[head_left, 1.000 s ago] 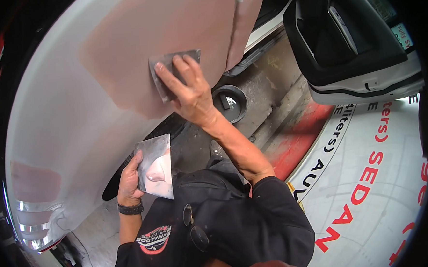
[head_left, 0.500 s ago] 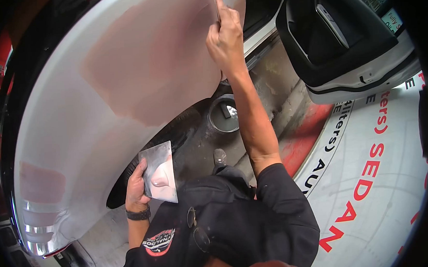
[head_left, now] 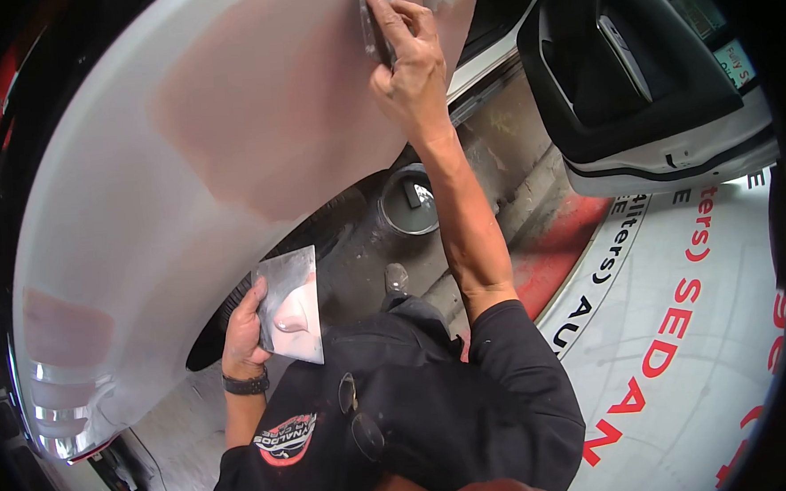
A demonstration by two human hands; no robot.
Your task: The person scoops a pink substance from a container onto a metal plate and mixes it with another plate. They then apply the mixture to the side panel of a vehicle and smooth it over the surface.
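A flat square plate point(head_left: 280, 291) with a smooth pink mound of paste on it is pinched in my left hand point(head_left: 245, 331), beside the car's wheel arch. My right hand point(head_left: 412, 62) grips a flat grey spreader point(head_left: 376, 24) at the upper middle, its blade at the car's body panel. Dull pink filler covers a broad patch point(head_left: 261, 101) of that pale panel point(head_left: 106, 198). A smaller pink patch point(head_left: 67, 327) lies low on the panel at the left.
A round bucket point(head_left: 408, 202) holding liquid and a dark block stands on the floor near the wheel. At the upper right is an open car door point(head_left: 642, 81). A white banner point(head_left: 672, 320) with red and black lettering spreads along the right.
My right hand has turned, and the spreader now shows its flat face, slightly further left. The plate in my left hand has risen slightly. The view has shifted a little.
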